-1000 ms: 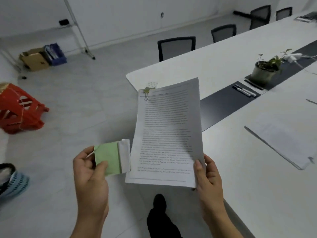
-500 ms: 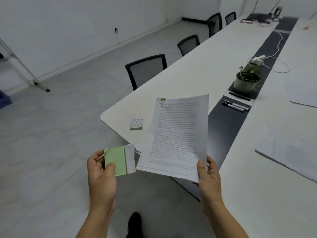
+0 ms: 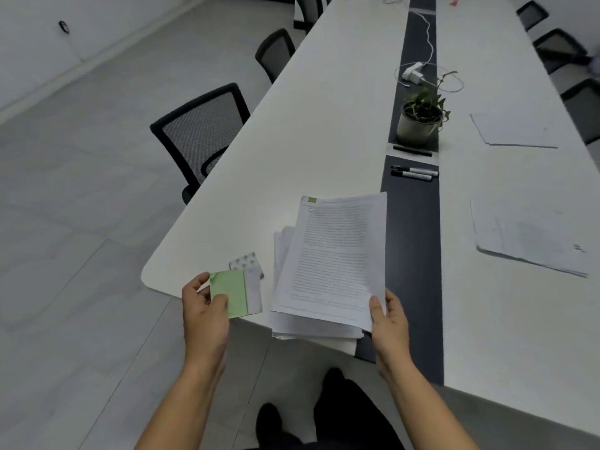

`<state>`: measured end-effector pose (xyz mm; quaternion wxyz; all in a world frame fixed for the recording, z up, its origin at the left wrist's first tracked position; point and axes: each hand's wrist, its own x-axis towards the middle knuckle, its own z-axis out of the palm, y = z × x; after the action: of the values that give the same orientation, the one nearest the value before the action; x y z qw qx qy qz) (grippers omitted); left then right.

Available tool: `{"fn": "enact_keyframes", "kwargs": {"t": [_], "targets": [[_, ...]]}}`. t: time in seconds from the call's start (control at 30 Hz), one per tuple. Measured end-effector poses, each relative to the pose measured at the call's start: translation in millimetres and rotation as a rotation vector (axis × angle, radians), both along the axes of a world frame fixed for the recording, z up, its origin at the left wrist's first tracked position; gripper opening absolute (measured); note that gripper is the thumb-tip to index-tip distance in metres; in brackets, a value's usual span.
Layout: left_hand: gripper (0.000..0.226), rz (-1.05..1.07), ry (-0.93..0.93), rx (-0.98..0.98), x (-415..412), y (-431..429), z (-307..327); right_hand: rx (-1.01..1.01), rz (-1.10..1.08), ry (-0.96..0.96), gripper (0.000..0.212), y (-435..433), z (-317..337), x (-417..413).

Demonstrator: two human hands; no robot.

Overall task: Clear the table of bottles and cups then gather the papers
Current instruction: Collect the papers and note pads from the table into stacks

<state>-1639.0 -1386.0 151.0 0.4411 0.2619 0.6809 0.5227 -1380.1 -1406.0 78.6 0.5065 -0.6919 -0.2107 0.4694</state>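
Note:
My right hand [image 3: 388,315] pinches the lower right corner of a clipped, printed document [image 3: 337,254], held just over a stack of white papers [image 3: 285,329] at the near end of the long white table [image 3: 324,102]. A small green and white pad [image 3: 235,293] is gripped by my left hand [image 3: 203,311] above the table's near corner. More loose paper sheets lie at the right: one set [image 3: 526,238] nearer and one sheet [image 3: 513,131] farther off. No bottles or cups are in view.
A small patterned pad [image 3: 243,262] lies on the table beside the stack. A potted plant [image 3: 418,120], markers [image 3: 414,173], a black pen [image 3: 412,150] and a white charger with cable [image 3: 412,74] sit along the dark centre strip. Black chairs [image 3: 201,134] stand along both sides.
I have turned toward the table and come closer. The clipped document has come down over the paper stack, which was hidden before. Both hands keep their holds.

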Motion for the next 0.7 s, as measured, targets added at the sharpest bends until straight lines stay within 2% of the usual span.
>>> {"fn": "enact_keyframes", "kwargs": {"t": [0.07, 0.13, 0.27, 0.4, 0.57, 0.63, 0.7], "targets": [[0.049, -0.019, 0.024, -0.033, -7, 17, -10, -0.049, 0.009, -0.017, 0.019, 19, -16, -9], [0.049, -0.031, 0.053, -0.06, -11, 32, -19, -0.132, 0.057, -0.057, 0.027, 33, -44, -14], [0.051, -0.024, 0.078, -0.152, -13, 55, -42, -0.429, 0.241, -0.36, 0.042, 39, -92, -15], [0.055, -0.003, -0.01, -0.279, -16, 87, -68, -0.477, 0.291, -0.49, 0.048, 36, -100, -24], [0.058, 0.043, -0.145, -0.412, -13, 132, -114, -0.505, 0.341, -0.517, 0.05, 40, -107, -20], [0.059, 0.037, -0.117, -0.44, -12, 141, -132, -0.514, 0.338, -0.52, 0.049, 42, -108, -19], [0.058, -0.002, -0.012, -0.456, -15, 144, -149, -0.516, 0.335, -0.526, 0.049, 43, -109, -19]]}}
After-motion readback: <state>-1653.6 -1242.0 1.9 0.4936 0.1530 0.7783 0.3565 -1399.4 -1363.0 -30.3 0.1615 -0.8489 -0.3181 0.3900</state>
